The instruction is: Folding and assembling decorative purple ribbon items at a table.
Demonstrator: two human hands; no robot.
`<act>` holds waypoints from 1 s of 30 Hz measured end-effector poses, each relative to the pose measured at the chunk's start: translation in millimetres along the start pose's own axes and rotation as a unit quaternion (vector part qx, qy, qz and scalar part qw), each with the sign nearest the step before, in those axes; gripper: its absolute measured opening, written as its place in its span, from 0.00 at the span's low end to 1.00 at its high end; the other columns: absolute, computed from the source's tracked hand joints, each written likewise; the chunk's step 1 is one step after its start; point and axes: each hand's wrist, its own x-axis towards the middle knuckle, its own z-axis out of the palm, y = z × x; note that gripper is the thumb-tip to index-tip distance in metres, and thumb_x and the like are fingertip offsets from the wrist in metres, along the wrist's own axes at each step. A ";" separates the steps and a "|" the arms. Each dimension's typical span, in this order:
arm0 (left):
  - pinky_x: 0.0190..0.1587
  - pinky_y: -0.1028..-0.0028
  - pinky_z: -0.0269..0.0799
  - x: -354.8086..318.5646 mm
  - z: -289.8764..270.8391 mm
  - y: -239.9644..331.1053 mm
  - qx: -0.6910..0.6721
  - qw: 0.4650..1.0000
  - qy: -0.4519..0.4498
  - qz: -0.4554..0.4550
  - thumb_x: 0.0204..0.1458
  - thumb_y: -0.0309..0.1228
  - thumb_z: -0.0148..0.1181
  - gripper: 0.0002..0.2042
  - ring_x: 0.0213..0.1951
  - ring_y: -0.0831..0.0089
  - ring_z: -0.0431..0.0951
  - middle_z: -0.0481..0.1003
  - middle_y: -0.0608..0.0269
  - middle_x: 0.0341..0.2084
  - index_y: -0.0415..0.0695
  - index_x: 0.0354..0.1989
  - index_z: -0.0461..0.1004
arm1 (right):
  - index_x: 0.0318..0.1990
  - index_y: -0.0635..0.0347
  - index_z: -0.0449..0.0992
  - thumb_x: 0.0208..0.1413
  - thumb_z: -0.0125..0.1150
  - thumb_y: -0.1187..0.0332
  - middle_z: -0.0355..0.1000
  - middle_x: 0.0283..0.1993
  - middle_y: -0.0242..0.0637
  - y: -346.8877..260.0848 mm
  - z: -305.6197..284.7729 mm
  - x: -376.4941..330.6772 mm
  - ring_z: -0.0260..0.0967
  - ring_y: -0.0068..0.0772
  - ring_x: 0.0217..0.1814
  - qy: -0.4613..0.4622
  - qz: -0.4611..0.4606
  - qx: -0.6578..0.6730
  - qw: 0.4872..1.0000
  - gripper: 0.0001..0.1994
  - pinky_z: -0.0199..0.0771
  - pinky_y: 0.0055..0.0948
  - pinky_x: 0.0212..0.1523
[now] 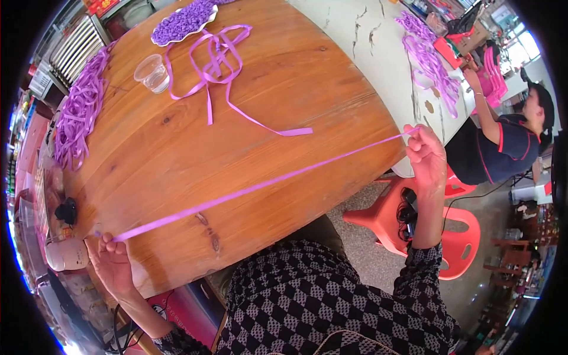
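A purple ribbon (260, 184) is stretched taut across the near part of the wooden table (284, 77), between my two hands. Its left end is pinched in the fingers of my left hand (112, 265), close to the table's left edge. My right hand (426, 155) grips the other end, raised beyond the table's right edge. Farther back, a loose tangle of purple ribbon (214, 76) lies on the wood, one tail reaching toward the middle. Beside that tangle stands a clear plastic cup (152, 74).
Small purple pieces fill a white scalloped plate (207, 25) at the back. Ribbon heaps lie at the left edge (80, 115) and on the marble-patterned table (355, 29). A white jar (66, 254) stands by my left hand. Right are a red stool (378, 216) and a seated person (503, 139).
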 end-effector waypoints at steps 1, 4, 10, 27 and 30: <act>0.35 0.76 0.65 -1.8 7.5 -3.1 0.010 0.997 0.074 0.033 0.55 0.25 0.47 0.14 0.31 0.72 0.68 0.69 0.54 0.35 0.32 0.48 0.63 | 0.35 0.69 0.71 0.53 0.52 0.74 0.71 0.37 0.45 0.5 -0.6 1.3 0.60 0.19 0.23 -0.001 0.002 0.003 1.000 0.06 0.54 0.15 0.17; 0.46 0.74 0.67 -7.5 -1.3 -5.3 -0.007 0.999 0.006 0.035 0.53 0.21 0.48 0.15 0.38 0.64 0.70 0.69 0.50 0.39 0.31 0.49 0.63 | 0.39 0.69 0.69 0.56 0.48 0.74 0.68 0.44 0.46 2.8 -3.9 7.8 0.59 0.20 0.26 0.001 0.067 0.163 0.984 0.07 0.56 0.16 0.17; 0.44 0.73 0.68 -10.3 -4.5 -2.6 -0.095 0.992 0.085 0.016 0.53 0.19 0.47 0.16 0.37 0.67 0.71 0.70 0.52 0.38 0.32 0.51 0.61 | 0.42 0.69 0.68 0.55 0.51 0.75 0.68 0.33 0.39 17.7 -2.9 12.6 0.57 0.21 0.24 -0.041 0.067 0.269 0.960 0.09 0.54 0.16 0.19; 0.38 0.76 0.62 -12.1 16.1 -20.7 0.174 0.979 0.017 0.104 0.54 0.28 0.50 0.07 0.34 0.74 0.66 0.70 0.62 0.34 0.40 0.38 0.70 | 0.39 0.68 0.72 0.42 0.63 0.77 0.71 0.29 0.39 44.6 78.6 -29.6 0.69 0.27 0.29 -0.143 0.059 -0.070 0.986 0.14 0.67 0.20 0.32; 0.41 0.73 0.62 -12.2 40.3 -28.4 0.243 0.958 0.065 0.138 0.53 0.27 0.53 0.07 0.40 0.70 0.68 0.71 0.59 0.36 0.40 0.38 0.70 | 0.37 0.68 0.72 0.42 0.63 0.77 0.72 0.28 0.41 54.2 87.5 -32.1 0.69 0.27 0.29 -0.150 0.092 -0.060 0.983 0.12 0.68 0.22 0.30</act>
